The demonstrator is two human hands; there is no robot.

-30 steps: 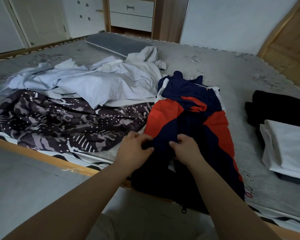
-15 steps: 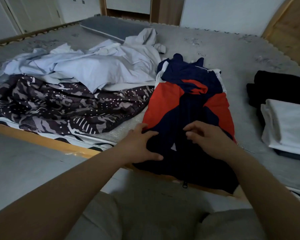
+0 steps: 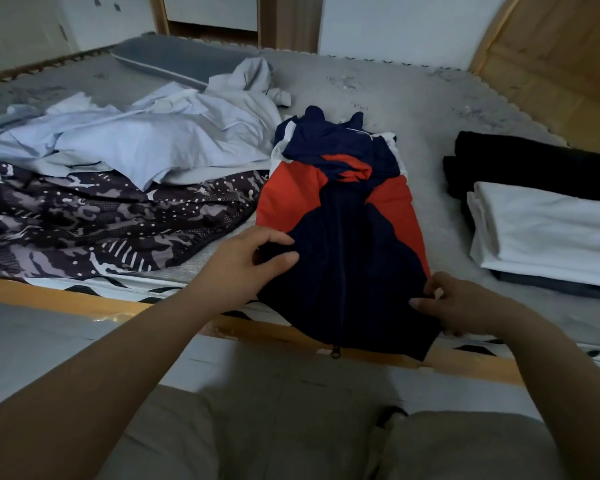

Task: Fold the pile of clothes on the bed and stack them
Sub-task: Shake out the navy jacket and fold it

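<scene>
Left hand: pinches jacket left edge.
Right hand: grips right hem corner.
Jacket axis: runs away from body.

Matt cloth jacket, quilted grey mattress, seemingly glossy wooden bed frame.

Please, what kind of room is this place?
Most likely a bedroom at home. A wide bed with a wooden frame fills the view, a grey pillow lies at its far side, drawers stand behind it, and loose clothes lie waiting beside folded ones.
</scene>
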